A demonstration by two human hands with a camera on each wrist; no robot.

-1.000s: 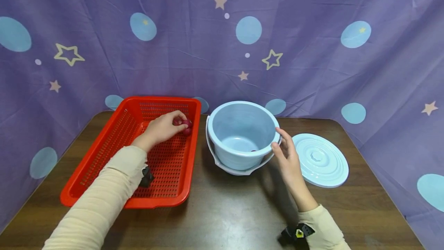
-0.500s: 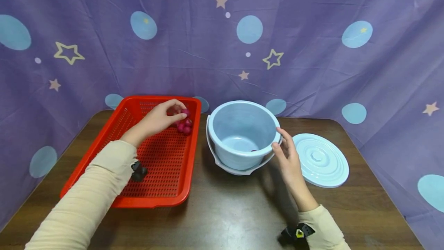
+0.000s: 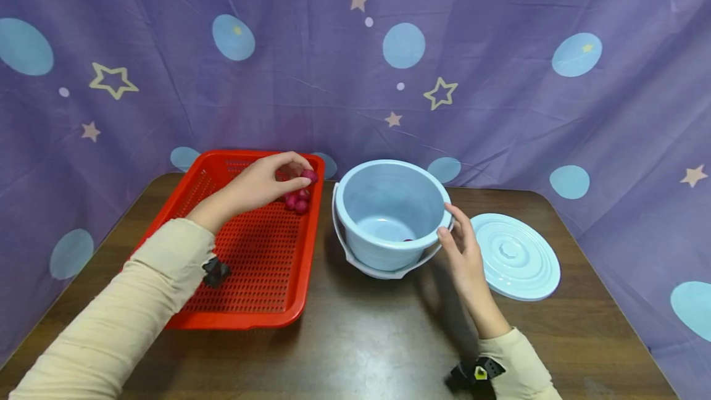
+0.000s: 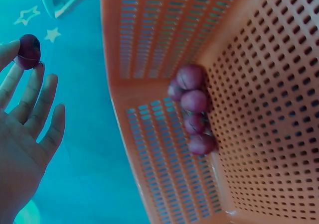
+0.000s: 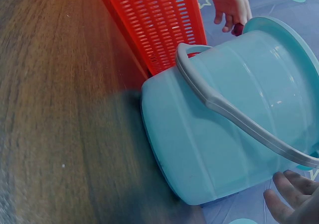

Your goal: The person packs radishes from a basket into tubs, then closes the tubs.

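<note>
A small round magenta radish (image 3: 309,176) is pinched between the thumb and forefinger of my left hand (image 3: 266,181), above the right rim of the red basket (image 3: 302,276). In the left wrist view, this radish (image 4: 29,52) is clear of the basket, and the other fingers are spread. Several more radishes (image 4: 193,102) sit clustered in a basket corner. My right hand (image 3: 465,258) touches the light-blue bucket (image 3: 383,255) at its right rim with thumb and fingertips. Inside the bucket a bit of dark red (image 3: 408,240) shows, mostly hidden by the front wall.
A round light-blue lid (image 3: 516,258) lies on the wooden table (image 3: 355,338) right of the bucket. The bucket's handle (image 5: 219,104) hangs down at its front. Behind the table hangs a purple curtain (image 3: 322,48) with stars and dots.
My left hand has lifted a radish from the cluster and carried it up and right to the basket's right rim. My right hand stays at the bucket.
</note>
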